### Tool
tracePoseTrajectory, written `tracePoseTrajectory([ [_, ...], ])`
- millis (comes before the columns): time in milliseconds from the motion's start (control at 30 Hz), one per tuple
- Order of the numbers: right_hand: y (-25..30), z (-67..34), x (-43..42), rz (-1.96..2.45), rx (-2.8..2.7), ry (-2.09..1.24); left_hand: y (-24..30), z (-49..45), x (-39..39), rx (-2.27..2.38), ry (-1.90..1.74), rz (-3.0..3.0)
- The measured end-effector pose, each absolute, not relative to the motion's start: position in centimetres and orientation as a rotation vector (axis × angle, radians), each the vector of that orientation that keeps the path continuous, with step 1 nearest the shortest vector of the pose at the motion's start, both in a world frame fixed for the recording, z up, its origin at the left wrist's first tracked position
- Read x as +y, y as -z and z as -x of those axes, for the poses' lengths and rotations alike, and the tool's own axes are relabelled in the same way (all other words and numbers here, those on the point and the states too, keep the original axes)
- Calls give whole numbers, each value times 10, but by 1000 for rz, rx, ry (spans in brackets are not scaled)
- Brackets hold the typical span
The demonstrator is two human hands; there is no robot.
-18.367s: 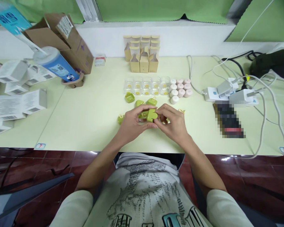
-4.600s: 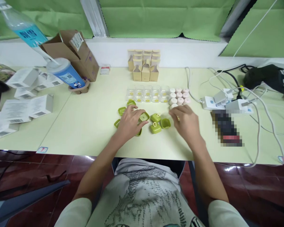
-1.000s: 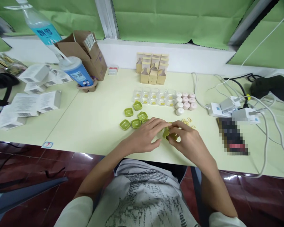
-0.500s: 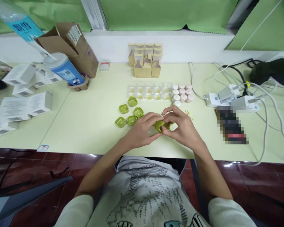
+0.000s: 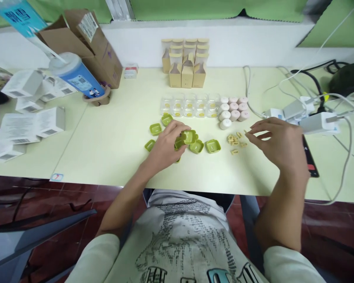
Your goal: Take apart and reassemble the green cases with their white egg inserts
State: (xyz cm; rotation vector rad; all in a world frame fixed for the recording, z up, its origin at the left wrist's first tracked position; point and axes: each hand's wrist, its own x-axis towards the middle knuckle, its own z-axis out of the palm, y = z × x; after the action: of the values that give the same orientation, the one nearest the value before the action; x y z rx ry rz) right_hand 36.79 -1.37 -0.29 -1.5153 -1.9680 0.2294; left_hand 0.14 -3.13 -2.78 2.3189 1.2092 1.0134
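The left hand [image 5: 166, 144] grips a green square-cornered cup [image 5: 190, 136] between thumb and fingertips, raised in front of the counter's other green shells; its hollow faces up and towards the wearer, no contents show in it, and its slightly longer axis runs roughly left to right. The right hand [image 5: 279, 141], well apart to the right, has thumb and forefinger pinched together at a small yellowish piece [image 5: 246, 132], too small to make out fully, its tip pointing left towards a loose scatter of yellow loops [image 5: 232, 139] on the counter [image 5: 115, 153]. Around the left hand lie more green shells [image 5: 213, 146], most with their hollows upward and nothing seen inside; a few are partly hidden by the fingers. Behind them, clear plastic cups [image 5: 189, 106] stand in two rows of five, each showing a yellow disc, though whether it sits inside or underneath cannot be told. White and pink cylinders [image 5: 234, 115] stand grouped just beside the cups' right end. Farther back, small kraft boxes [image 5: 187, 76] stand upright with their tops open, their insides mostly hidden. At the left, a lidded blue cup [image 5: 79, 80] leans in a cardboard holder [image 5: 98, 99], beside a large cardboard box [image 5: 106, 59] with raised flaps.
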Motion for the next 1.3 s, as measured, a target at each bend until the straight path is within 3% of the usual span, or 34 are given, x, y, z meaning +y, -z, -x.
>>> tracePoseTrajectory([
  [300, 14, -375, -19, 2037, -2272, -443, 27, 3, -29, 1256, -1036, -2316],
  [500, 23, -355, -7, 2051, -2226, -558, 27, 4, -26, 1258, -1058, -2306],
  [700, -3, -347, -24, 1553, -2178, -247, 30, -3, -29, 1205, -1108, -2275],
  [867, -13, -299, -42, 849, -2319, -466, 28, -19, -40, 1049, -1024, -2140],
  [1000, -4, -280, -44, 798, -2287, -438, 23, -14, -43, 1012, -1029, -2001],
  [1167, -11, -292, -22, 926, -2252, -347, 10, 31, -20, 1419, -1036, -2196],
  [1300, -14, -282, 23, 1013, -2428, -429, 17, 59, 5, 2040, -615, -2314],
])
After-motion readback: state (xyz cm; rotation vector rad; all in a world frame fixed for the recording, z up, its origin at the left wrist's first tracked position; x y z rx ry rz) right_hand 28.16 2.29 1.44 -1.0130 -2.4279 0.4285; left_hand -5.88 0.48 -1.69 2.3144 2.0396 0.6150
